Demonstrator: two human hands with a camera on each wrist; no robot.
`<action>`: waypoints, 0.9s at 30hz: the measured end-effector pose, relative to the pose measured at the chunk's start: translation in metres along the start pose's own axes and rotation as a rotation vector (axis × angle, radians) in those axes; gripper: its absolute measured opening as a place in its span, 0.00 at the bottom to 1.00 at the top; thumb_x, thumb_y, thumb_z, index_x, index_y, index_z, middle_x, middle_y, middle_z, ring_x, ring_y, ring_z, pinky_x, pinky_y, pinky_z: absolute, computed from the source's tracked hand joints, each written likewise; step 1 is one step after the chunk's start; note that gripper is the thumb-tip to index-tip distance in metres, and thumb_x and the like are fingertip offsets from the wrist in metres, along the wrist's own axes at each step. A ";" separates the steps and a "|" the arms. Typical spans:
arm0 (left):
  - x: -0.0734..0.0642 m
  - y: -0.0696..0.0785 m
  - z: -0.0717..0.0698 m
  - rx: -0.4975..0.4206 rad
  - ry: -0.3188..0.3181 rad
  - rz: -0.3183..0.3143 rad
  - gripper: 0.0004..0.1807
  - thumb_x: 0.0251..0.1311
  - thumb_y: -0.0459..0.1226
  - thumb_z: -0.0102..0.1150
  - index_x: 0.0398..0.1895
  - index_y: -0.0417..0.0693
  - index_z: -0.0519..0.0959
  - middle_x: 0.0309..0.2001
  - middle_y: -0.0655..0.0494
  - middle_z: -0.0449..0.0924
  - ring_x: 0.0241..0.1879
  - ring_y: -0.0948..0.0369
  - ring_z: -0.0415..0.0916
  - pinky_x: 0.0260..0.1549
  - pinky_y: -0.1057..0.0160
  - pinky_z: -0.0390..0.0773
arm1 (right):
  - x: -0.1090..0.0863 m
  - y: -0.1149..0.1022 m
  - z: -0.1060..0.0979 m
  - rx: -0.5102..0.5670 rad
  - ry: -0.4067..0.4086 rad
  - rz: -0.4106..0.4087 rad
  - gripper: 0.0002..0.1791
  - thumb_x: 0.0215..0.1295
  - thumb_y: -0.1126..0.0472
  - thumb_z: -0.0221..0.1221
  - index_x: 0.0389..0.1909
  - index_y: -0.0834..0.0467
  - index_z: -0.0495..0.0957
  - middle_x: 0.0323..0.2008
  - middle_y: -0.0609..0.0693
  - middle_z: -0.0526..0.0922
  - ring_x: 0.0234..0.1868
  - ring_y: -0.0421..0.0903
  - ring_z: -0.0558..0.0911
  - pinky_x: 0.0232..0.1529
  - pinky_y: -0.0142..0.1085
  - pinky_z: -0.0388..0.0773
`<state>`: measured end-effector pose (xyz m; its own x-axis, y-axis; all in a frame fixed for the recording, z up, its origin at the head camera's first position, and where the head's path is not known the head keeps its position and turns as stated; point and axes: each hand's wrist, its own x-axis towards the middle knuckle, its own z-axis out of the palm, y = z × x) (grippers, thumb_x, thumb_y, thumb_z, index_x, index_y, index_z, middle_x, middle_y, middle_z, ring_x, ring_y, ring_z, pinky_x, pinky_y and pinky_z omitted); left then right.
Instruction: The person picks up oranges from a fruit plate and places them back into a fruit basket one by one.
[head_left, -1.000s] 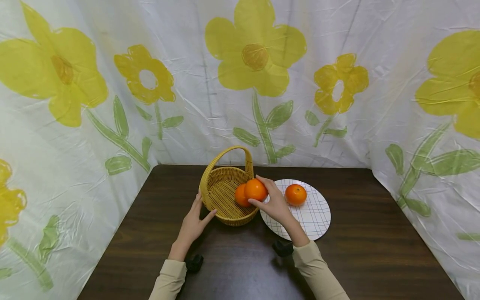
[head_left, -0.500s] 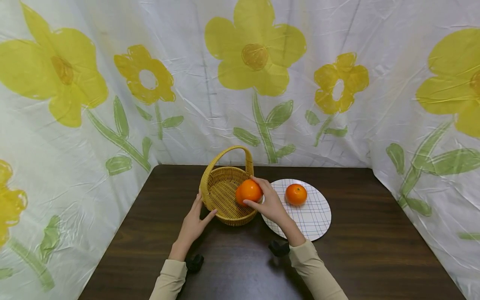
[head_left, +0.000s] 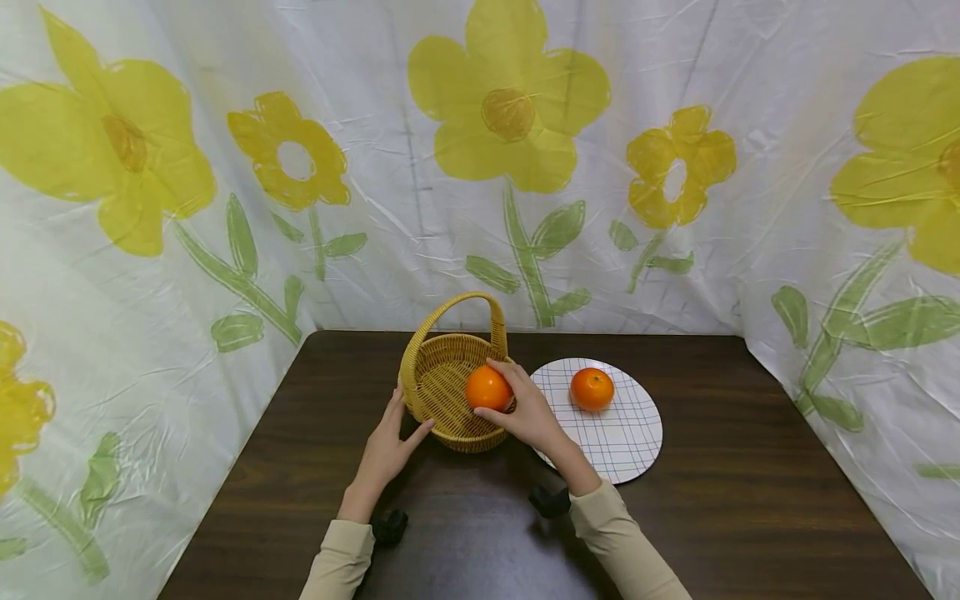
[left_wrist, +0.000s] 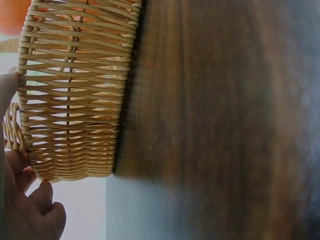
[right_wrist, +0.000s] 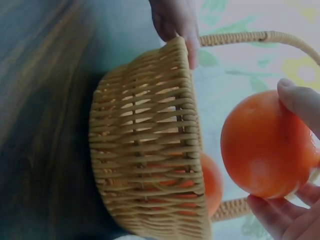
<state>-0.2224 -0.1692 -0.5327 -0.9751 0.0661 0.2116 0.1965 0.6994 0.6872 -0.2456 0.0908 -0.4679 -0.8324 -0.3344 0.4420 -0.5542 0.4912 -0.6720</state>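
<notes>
My right hand [head_left: 527,410] holds an orange [head_left: 488,388] between thumb and fingers over the right part of a wicker basket [head_left: 467,444]. In the right wrist view the held orange [right_wrist: 270,145] is above the rim, apart from another orange [right_wrist: 212,185] lying inside. From the head, the held fruit hides that inner one. My left hand [head_left: 384,455] grips the basket at its left side, near the foot of the arched handle. In the left wrist view, several curled fingers [left_wrist: 40,205] touch the wickerwork.
Right of the basket lies a round white plate [head_left: 626,446] with a grid pattern. One more orange [head_left: 592,389] sits on it. The dark wooden table [head_left: 720,500] ends at a flowered curtain [head_left: 360,292] behind and at the sides.
My right hand has carried the orange left and slightly down, from the basket's right rim to over its inside. The left hand and basket have stayed in place.
</notes>
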 end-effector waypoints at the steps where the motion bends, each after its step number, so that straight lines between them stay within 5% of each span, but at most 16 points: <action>1: 0.000 0.000 0.000 0.000 0.000 0.000 0.42 0.57 0.62 0.51 0.71 0.77 0.40 0.74 0.66 0.36 0.68 0.47 0.54 0.54 0.37 0.65 | 0.000 0.000 0.001 0.000 -0.003 -0.007 0.40 0.49 0.46 0.68 0.65 0.45 0.64 0.58 0.51 0.69 0.54 0.49 0.75 0.45 0.42 0.78; 27: 0.000 0.000 0.000 0.004 0.012 0.008 0.42 0.56 0.64 0.49 0.71 0.76 0.43 0.74 0.62 0.38 0.69 0.47 0.51 0.56 0.37 0.63 | 0.004 -0.006 0.023 -0.048 -0.098 -0.026 0.42 0.50 0.43 0.66 0.66 0.45 0.62 0.57 0.49 0.69 0.52 0.45 0.75 0.50 0.42 0.76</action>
<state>-0.2221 -0.1694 -0.5324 -0.9722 0.0631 0.2255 0.2039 0.7016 0.6827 -0.2458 0.0675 -0.4759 -0.8145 -0.4235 0.3966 -0.5769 0.5190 -0.6307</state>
